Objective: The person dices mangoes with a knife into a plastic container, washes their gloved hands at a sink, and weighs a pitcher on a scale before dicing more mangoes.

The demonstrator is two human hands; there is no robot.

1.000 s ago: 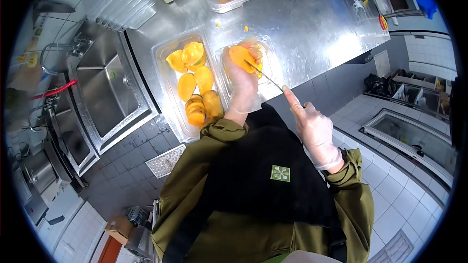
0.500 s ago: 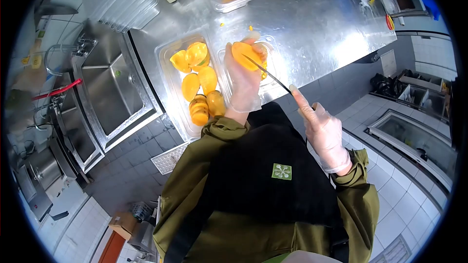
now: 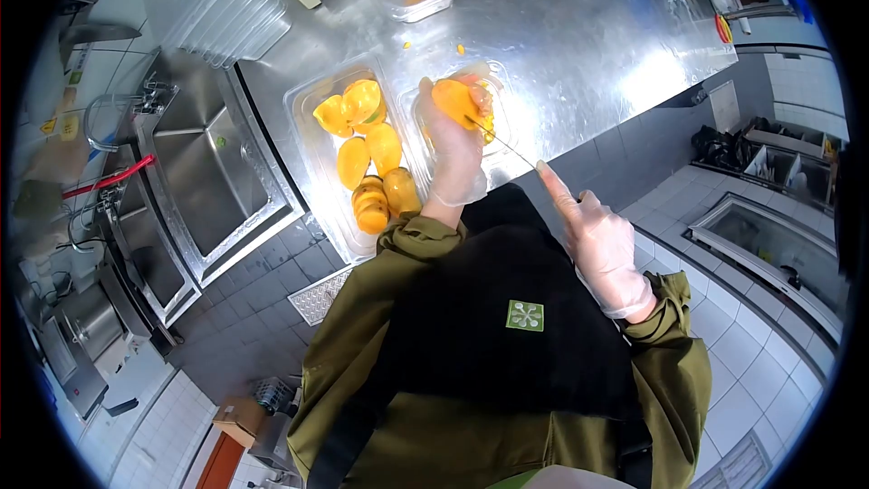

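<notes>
plainly, left grip [image 3: 455,152] closes round mango [image 3: 455,103], right grip [image 3: 602,240] round knife [image 3: 509,149]; apron [image 3: 480,281] bears green emblem [image 3: 525,315].

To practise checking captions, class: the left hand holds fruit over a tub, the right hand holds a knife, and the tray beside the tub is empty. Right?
Not quite: the head view shows several fruit pieces in the tray. The left hand does hold fruit over a tub, the right hand a knife.

Two hands [image 3: 455,158] [image 3: 602,249], one knife [image 3: 504,143], one held mango [image 3: 455,101]
</notes>
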